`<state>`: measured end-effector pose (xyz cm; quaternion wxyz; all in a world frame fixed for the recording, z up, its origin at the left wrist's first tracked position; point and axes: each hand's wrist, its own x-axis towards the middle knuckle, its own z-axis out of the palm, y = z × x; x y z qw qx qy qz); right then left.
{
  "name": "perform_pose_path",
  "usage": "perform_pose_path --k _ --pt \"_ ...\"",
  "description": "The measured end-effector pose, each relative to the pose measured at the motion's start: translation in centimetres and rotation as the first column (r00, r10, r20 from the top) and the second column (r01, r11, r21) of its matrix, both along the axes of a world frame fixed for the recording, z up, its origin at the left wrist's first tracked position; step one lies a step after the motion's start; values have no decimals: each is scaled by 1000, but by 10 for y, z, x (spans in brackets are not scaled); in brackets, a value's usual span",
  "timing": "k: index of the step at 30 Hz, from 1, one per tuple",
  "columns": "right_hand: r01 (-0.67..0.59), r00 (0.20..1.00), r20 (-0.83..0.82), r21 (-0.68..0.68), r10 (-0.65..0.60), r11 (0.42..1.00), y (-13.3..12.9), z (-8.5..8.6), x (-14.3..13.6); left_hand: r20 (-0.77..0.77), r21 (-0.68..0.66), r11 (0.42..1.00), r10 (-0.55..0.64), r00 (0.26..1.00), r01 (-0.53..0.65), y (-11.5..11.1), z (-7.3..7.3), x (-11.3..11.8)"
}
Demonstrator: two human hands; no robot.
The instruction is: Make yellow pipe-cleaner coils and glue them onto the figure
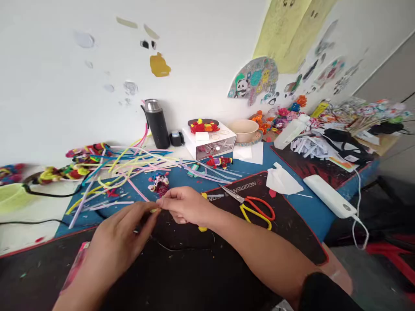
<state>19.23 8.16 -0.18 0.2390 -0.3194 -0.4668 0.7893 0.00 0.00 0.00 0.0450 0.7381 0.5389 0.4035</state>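
Observation:
My left hand [123, 237] is closed in a pinch around a small yellowish piece [154, 211], mostly hidden by the fingertips. Right against it, my right hand [186, 206] pinches at the same spot; what its fingertips grip is too small to make out. Just beyond the fingers lies a small figure of fuzzy stems [160, 185] in dark red, white and blue. Yellow fuzzy bits [202, 229] show beside my right wrist. Scissors [256, 209] with one red and one yellow handle rest half spread on the black mat [181, 276], right of my forearm.
Loose pipe cleaners [129, 166] spread across the left back. A black thermos [156, 125], a white drawer box [215, 144] and a beige bowl [244, 129] stand along the wall. To the right lie crumpled tissue [283, 180] and a white power bank [329, 196] with a cable.

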Motion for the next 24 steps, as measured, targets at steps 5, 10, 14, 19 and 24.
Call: perform_pose_path --k 5,10,14,19,24 --pt "-25 998 -51 32 27 999 -7 1 2 255 -293 956 114 960 -36 -1 10 10" --pt "21 999 -53 223 -9 975 -6 -2 3 558 -516 850 236 796 109 5 18 11" --pt "91 994 -92 308 -65 947 -5 -3 3 728 -548 807 330 601 221 10 23 14" --pt "64 994 -105 333 -30 941 -6 -4 3 784 -579 756 413 464 305 12 21 18" --pt "68 994 -102 313 -37 947 -6 -4 3 805 -570 754 434 404 326 12 18 16"
